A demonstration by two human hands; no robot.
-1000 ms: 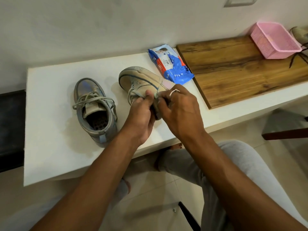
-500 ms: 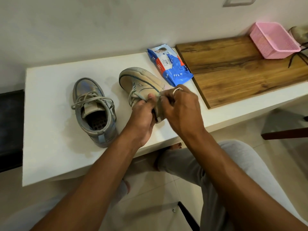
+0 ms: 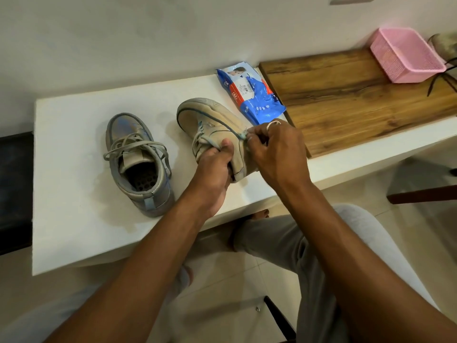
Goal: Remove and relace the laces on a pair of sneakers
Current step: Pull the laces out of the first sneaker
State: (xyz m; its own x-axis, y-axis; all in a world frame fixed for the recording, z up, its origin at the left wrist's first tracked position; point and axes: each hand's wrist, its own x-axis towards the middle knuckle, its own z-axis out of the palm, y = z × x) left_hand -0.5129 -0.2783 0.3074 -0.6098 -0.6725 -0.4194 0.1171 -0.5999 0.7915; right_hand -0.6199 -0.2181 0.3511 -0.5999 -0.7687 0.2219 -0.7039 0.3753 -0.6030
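beige sneaker held, lace end pinched

left hand (image 3: 215, 167) is curled round the beige sneaker (image 3: 210, 115) at the collar, thumb pressed on the crossed laces. the sneaker is tipped on its side on the white worktop (image 3: 74, 194), toe pointing away. right hand (image 3: 277, 147), with a ring (image 3: 274, 123) on one finger, pinches the lace end (image 3: 243, 134) at the sneaker's upper edge. fingers are bunched tight on it.

grey sneaker (image 3: 133, 154) stands upright just left of it, apart from both hands, still laced, loops loose across the tongue.

blue wipes pack (image 3: 249, 92) lies behind the beige sneaker. it has a white and red label with sideways print too small to read. wooden board (image 3: 346, 100) sits to the right, carrying a pink basket (image 3: 405, 55).
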